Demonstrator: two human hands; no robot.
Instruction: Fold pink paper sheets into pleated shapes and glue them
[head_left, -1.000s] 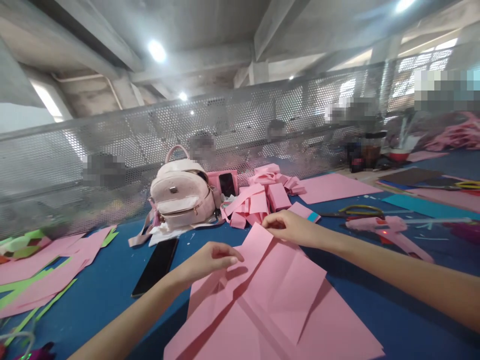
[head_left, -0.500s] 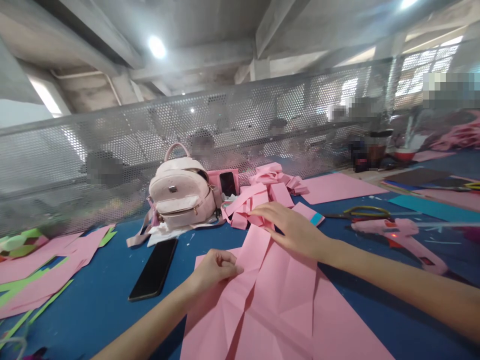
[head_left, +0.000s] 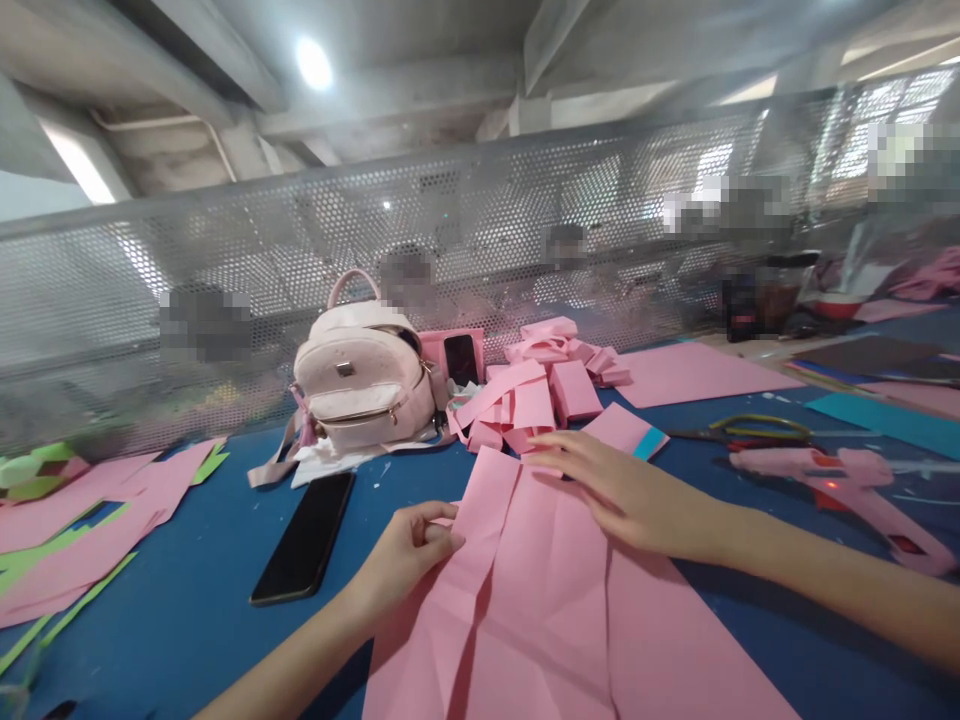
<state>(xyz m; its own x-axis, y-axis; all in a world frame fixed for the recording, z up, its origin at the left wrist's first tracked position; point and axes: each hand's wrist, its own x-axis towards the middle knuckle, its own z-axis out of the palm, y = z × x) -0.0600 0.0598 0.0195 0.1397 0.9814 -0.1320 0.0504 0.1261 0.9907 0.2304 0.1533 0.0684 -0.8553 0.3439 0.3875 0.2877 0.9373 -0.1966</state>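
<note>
A creased sheet of pink paper [head_left: 540, 600] lies in front of me, its left side folded over in a long flap [head_left: 476, 530]. My left hand [head_left: 412, 550] pinches the flap's left edge between thumb and fingers. Across the sheet's top edge rests my right hand [head_left: 622, 490], fingers stretched out and lying flat on the paper. Beneath, a larger flat pink sheet [head_left: 697, 650] shows at the lower right. Just beyond my right fingertips is a heap of folded pink paper strips [head_left: 517, 400].
A black phone [head_left: 304, 540] and a pale pink backpack [head_left: 367, 375] stand left of the paper. To the right lie scissors [head_left: 757, 430] and a pink glue gun [head_left: 847, 480] with a red light. Pink and green paper [head_left: 105, 520] covers the far left. A perforated metal screen [head_left: 480, 220] runs behind.
My right hand has moved from the far strips back toward the sheet's top edge and flattened. My left hand keeps its pinch on the flap. The view has shifted slightly.
</note>
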